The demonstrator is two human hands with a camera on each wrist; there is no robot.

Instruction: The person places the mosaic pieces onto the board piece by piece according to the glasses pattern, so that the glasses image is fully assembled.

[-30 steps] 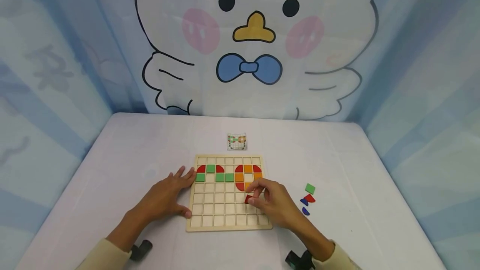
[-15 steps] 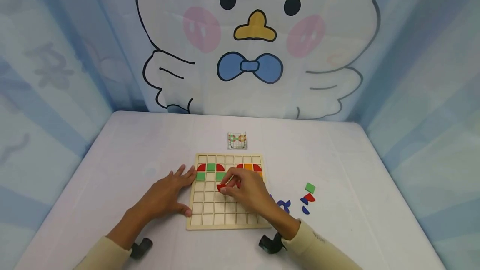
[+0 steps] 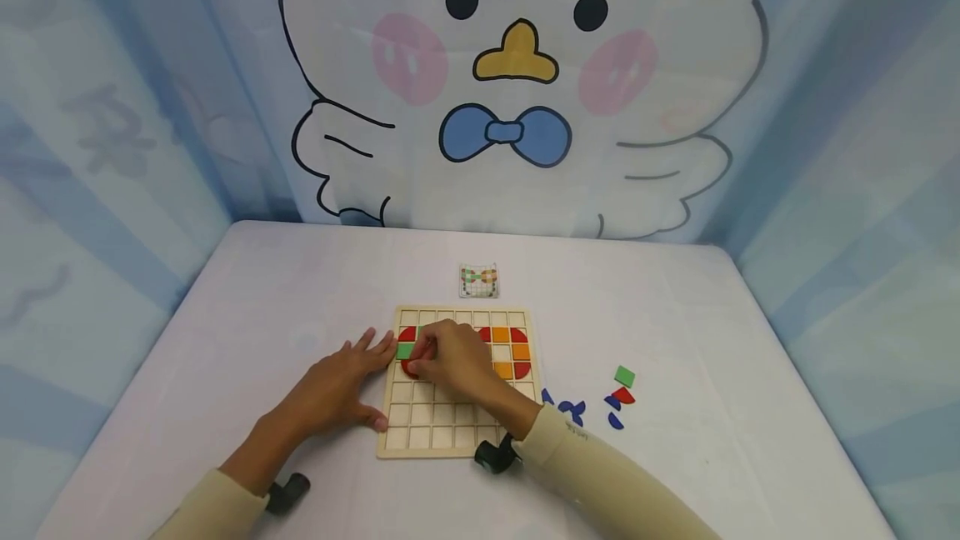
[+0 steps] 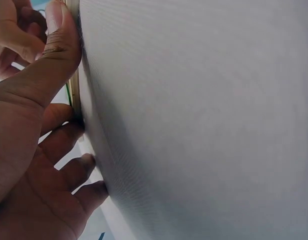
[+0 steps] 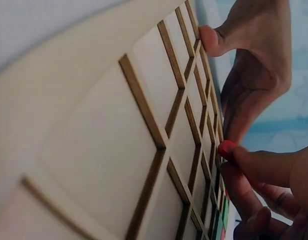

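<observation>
My right hand (image 3: 453,361) is over the left part of a wooden grid board (image 3: 442,438). It pinches a red quarter-circle tile (image 5: 227,148) at the square below a green tile (image 3: 405,351). The thumb and fingers partly cover this red tile in the head view. My left hand (image 3: 337,390) lies at the board's left edge, fingers spread and the thumb against the rim. Red quarter-circle tiles and orange tiles (image 3: 521,352) form a ring at the board's right side. The tiles in the middle are hidden under my right hand.
A small pattern card (image 3: 478,281) lies behind the board. Right of it are several loose blue pieces (image 3: 572,408), a green square (image 3: 624,376) and a red piece (image 3: 623,396). A patterned curtain (image 3: 510,190) closes the table's far side.
My right hand has carried the red quarter-circle tile leftward across the board, from the right part to the left column. My left hand keeps its place at the board's edge.
</observation>
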